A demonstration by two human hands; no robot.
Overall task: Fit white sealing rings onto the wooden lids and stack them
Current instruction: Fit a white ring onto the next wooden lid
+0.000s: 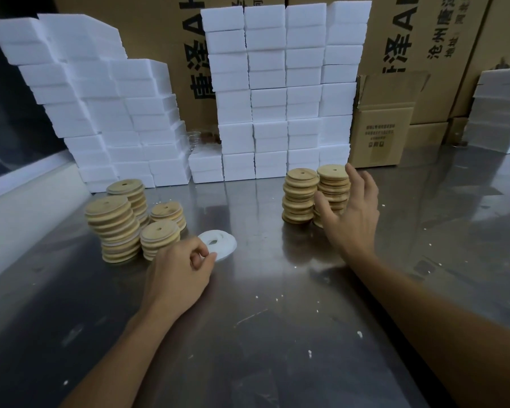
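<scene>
A white sealing ring [220,242] lies flat on the steel table [265,304]. My left hand [180,269] pinches its near edge between thumb and fingers. Several stacks of round wooden lids with centre holes [115,228] stand to the left of that hand. On the right stand two taller stacks of wooden lids [301,195]. My right hand [351,213] reaches around the right-hand one of these two stacks [333,184], fingers spread and partly curved, thumb in front of it; whether it touches the lids is unclear.
White foam blocks [277,98] are piled high along the back of the table, with more at the left [95,107] and far right [498,113]. A small open cardboard box [380,134] and large printed cartons [424,39] stand behind. White crumbs dot the steel surface.
</scene>
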